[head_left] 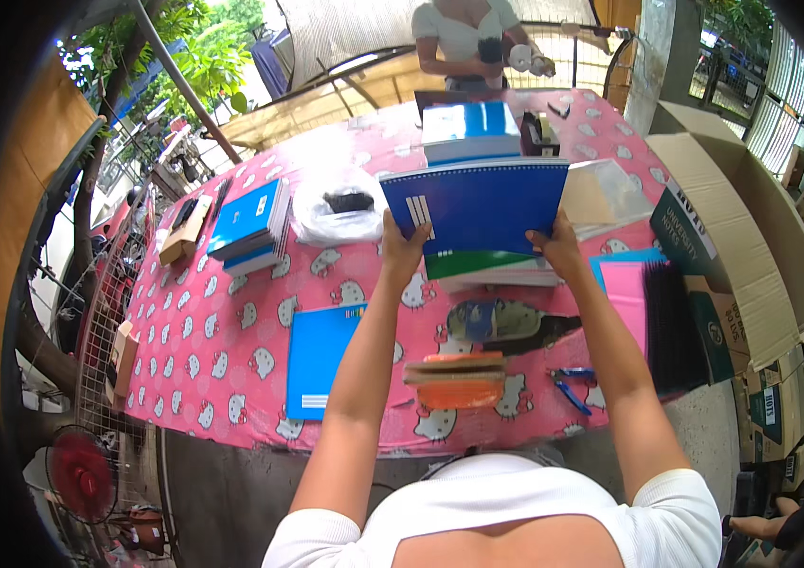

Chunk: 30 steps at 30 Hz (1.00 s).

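Both arms reach forward over the table, and a dark blue spiral-bound notebook is held up between my hands, its coil along the top edge. My left hand grips its lower left corner, thumb on the cover. At the lower right edge, my right hand pinches it in the same way. Directly beneath is a stack of notebooks with a green cover on top, partly hidden. A lighter blue notebook lies flat by my left forearm. Blue-handled pliers rest beside my right forearm.
Stacks of blue notebooks stand at left and far middle. Nearer lie a greenish bottle-shaped item and an orange bundle. Black binding coils and an open cardboard box are right. A person stands across the table.
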{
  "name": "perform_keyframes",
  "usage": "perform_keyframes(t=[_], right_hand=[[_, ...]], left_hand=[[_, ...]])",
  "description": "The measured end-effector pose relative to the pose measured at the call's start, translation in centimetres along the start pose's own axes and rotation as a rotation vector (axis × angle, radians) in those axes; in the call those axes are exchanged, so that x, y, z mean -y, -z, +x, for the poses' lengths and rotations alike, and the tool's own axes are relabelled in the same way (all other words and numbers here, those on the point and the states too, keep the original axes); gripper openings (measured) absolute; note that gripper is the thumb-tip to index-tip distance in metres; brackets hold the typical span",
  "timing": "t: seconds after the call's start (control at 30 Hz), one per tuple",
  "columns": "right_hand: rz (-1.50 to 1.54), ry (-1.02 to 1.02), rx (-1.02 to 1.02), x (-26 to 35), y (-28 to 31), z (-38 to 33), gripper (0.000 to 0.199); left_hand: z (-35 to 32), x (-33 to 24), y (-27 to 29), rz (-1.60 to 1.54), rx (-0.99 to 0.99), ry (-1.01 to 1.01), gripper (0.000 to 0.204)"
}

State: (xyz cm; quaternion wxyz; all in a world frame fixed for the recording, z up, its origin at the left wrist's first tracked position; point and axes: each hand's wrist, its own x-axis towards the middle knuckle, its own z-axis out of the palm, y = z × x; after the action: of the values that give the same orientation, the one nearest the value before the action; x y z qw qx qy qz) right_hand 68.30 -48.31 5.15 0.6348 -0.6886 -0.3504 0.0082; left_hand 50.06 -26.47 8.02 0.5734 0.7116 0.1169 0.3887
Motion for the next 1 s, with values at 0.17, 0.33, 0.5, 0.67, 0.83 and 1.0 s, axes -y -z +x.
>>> perform_keyframes(t=[0.17,0.33,0.5,0.67,0.83,1.0], right_hand=[[-0.294,-0.001,0.085,1.6,-0.8,-2.9,0.058],[0.105,-0.122,0.21,6.2,1.4,-15.2,0.046],[0.007,-0.096,0.144,7.9,0.2,-21.2,0.029],[-0.085,-0.074,0.138,1.0,-1.7,-26.2,0.025],[-0.38,0.172,0.328,2.7,0.4,-24.4,0.024],[-1.292,-0.18,-0.058,-0.4,17.6,-12.1,0.065]], left_hand=[[-2.9,0.8,3.7,-0.183,-0.016,0.112,0.026],[-11.7,-11.4,4.9,0.281,-0.032,0.152,0.021],[-17.5,-12.1,7.1,0.14,0.021,0.294,0.023],[-19.2,-12.4,3.3,0.691,-0.232,-0.199,0.065],[-20.4,-15.7,-5.0,1.234,0.483,-0.365,0.074],[-19.2,-14.7,-4.9,0.866,0.387,-0.277,0.047]])
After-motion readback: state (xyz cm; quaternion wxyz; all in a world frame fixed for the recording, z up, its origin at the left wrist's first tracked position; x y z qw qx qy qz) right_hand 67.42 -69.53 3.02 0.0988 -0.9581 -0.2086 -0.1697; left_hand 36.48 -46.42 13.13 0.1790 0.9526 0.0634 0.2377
